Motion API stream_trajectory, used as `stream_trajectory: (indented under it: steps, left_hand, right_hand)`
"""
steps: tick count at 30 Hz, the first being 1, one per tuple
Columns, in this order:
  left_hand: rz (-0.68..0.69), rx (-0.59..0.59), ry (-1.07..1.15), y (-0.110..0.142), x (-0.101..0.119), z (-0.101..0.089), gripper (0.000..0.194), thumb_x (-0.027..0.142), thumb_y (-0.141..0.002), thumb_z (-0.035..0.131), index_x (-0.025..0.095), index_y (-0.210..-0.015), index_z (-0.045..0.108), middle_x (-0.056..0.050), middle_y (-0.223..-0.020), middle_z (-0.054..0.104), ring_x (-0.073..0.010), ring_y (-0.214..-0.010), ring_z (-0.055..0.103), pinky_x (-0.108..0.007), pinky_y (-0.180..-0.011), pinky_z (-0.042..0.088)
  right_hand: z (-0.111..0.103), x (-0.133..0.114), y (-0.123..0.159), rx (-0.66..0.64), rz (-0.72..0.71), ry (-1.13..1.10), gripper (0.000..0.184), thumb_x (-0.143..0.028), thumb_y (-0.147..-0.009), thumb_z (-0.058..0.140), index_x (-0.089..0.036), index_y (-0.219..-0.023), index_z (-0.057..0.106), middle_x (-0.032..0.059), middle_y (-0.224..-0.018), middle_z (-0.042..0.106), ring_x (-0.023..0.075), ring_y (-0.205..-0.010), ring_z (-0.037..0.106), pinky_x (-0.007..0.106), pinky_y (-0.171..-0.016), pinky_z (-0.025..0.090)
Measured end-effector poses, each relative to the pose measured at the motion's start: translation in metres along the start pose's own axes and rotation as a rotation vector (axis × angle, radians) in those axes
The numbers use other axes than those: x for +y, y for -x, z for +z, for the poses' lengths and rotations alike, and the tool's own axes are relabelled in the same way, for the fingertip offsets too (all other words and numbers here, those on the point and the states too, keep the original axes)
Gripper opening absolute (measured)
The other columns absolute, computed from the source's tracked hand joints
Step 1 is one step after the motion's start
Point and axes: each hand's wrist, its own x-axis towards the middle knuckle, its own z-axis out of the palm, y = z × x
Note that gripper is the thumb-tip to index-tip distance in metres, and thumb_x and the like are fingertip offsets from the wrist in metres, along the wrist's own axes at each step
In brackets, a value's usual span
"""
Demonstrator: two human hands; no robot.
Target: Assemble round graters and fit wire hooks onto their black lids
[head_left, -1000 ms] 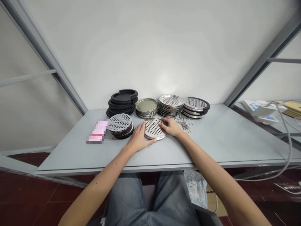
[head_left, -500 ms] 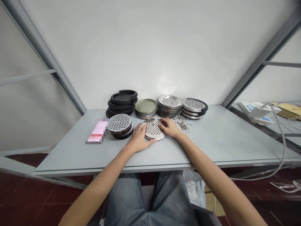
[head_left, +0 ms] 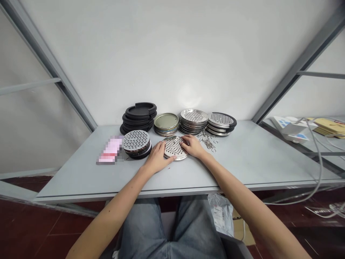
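The left hand (head_left: 157, 161) is held half open, its fingertips set against the left rim of the perforated disc (head_left: 174, 148), and the right hand (head_left: 194, 146) is loosely curved, its fingers laid over the right rim. The disc is lying flat on the table (head_left: 242, 162) between both hands, round, so no long axis is shown. Wire hooks (head_left: 208, 142) are scattered just right of the disc; a perforated stack (head_left: 137, 141) is placed just left of it, and a stack of lids (head_left: 166, 124) behind it.

Both bare forearms (head_left: 237, 190) reaching forward, left hand (head_left: 157, 158) and right hand (head_left: 194, 146) close together, palms down.
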Motion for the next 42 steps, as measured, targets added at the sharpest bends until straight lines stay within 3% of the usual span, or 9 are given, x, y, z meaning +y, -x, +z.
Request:
stream_trajectory:
  steps: [4, 7, 12, 18, 22, 26, 30, 34, 42]
  left_hand:
    - [-0.011, 0.009, 0.020, 0.000, 0.000, 0.000, 0.076, 0.054, -0.077, 0.064, 0.016, -0.137, 0.037, -0.018, -0.138, 0.044, -0.0332, -0.130, 0.040, -0.048, -0.108, 0.033]
    - [0.016, 0.015, 0.051, -0.001, -0.002, 0.000, 0.075, 0.051, -0.075, 0.068, 0.018, -0.137, 0.038, -0.016, -0.137, 0.045, -0.0322, -0.130, 0.041, -0.048, -0.109, 0.032]
    - [0.051, 0.013, 0.124, -0.002, -0.003, -0.002, 0.083, 0.047, -0.070, 0.074, 0.020, -0.139, 0.036, -0.015, -0.136, 0.046, -0.0323, -0.129, 0.042, -0.049, -0.108, 0.034]
    - [0.028, 0.060, 0.139, -0.003, 0.002, -0.002, 0.089, 0.044, -0.065, 0.079, 0.022, -0.139, 0.034, -0.014, -0.146, 0.033, -0.0312, -0.137, 0.032, -0.046, -0.112, 0.030]
    - [0.027, 0.162, 0.147, -0.003, 0.004, -0.004, 0.092, 0.039, -0.067, 0.078, 0.023, -0.142, 0.026, -0.014, -0.150, 0.027, -0.0311, -0.140, 0.027, -0.046, -0.112, 0.029]
    - [-0.004, 0.273, 0.238, -0.005, 0.004, -0.002, 0.090, 0.036, -0.073, 0.073, 0.022, -0.145, 0.019, -0.016, -0.145, 0.035, -0.0287, -0.122, 0.050, -0.043, -0.101, 0.043]
    - [-0.055, 0.274, 0.362, -0.007, 0.003, 0.001, 0.060, 0.036, -0.085, 0.059, 0.017, -0.137, 0.034, -0.014, -0.121, 0.059, -0.0212, -0.094, 0.064, -0.036, -0.084, 0.052]
    - [-0.058, 0.256, 0.315, -0.008, 0.005, -0.001, 0.021, 0.035, -0.090, 0.052, 0.016, -0.098, 0.058, -0.005, -0.085, 0.067, -0.0179, -0.076, 0.064, -0.030, -0.073, 0.050]
    - [0.070, 0.385, 0.279, -0.006, 0.012, -0.005, 0.013, 0.028, -0.089, 0.055, 0.017, -0.091, 0.061, -0.002, -0.079, 0.063, -0.0151, -0.075, 0.058, -0.026, -0.072, 0.045]
  right_hand:
    - [0.005, 0.002, -0.001, 0.012, 0.057, 0.057, 0.041, -0.039, -0.088, 0.048, -0.009, -0.112, 0.062, 0.0179, -0.116, 0.062, 0.0282, -0.110, 0.053, 0.040, -0.099, 0.035]
    - [0.002, 0.003, -0.003, 0.018, 0.064, -0.014, 0.037, -0.039, -0.084, 0.052, -0.010, -0.102, 0.065, 0.0169, -0.111, 0.065, 0.0274, -0.107, 0.055, 0.038, -0.097, 0.038]
    - [-0.012, 0.004, -0.005, -0.057, 0.172, -0.381, 0.026, -0.036, -0.080, 0.054, -0.014, -0.085, 0.067, 0.0067, -0.082, 0.070, 0.0221, -0.079, 0.063, 0.033, -0.077, 0.047]
    - [-0.016, -0.001, -0.004, 0.052, 0.338, -0.945, 0.036, -0.039, -0.073, 0.064, -0.017, -0.101, 0.063, 0.0036, -0.082, 0.070, 0.0183, -0.072, 0.064, 0.031, -0.069, 0.050]
    - [-0.023, -0.010, -0.003, 0.067, 0.374, -1.208, 0.043, -0.033, -0.065, 0.074, -0.018, -0.104, 0.064, 0.0049, -0.088, 0.072, 0.0192, -0.078, 0.066, 0.034, -0.076, 0.051]
    - [-0.032, -0.015, -0.002, 0.074, 0.368, -1.344, 0.047, -0.030, -0.061, 0.078, -0.018, -0.104, 0.066, 0.0077, -0.096, 0.072, 0.0230, -0.087, 0.066, 0.039, -0.083, 0.050]
    - [-0.036, -0.013, -0.001, 0.089, 0.342, -1.406, 0.050, -0.032, -0.060, 0.080, -0.020, -0.107, 0.066, 0.0077, -0.101, 0.072, 0.0233, -0.089, 0.065, 0.037, -0.079, 0.050]
    - [-0.039, -0.012, 0.000, 0.061, 0.317, -1.477, 0.048, -0.030, -0.061, 0.080, -0.022, -0.105, 0.067, 0.0056, -0.101, 0.071, 0.0198, -0.080, 0.064, 0.032, -0.070, 0.050]
    - [-0.035, -0.009, -0.003, 0.159, 0.246, -1.364, 0.036, -0.032, -0.061, 0.078, -0.024, -0.096, 0.071, 0.0006, -0.089, 0.071, 0.0177, -0.079, 0.062, 0.029, -0.066, 0.047]
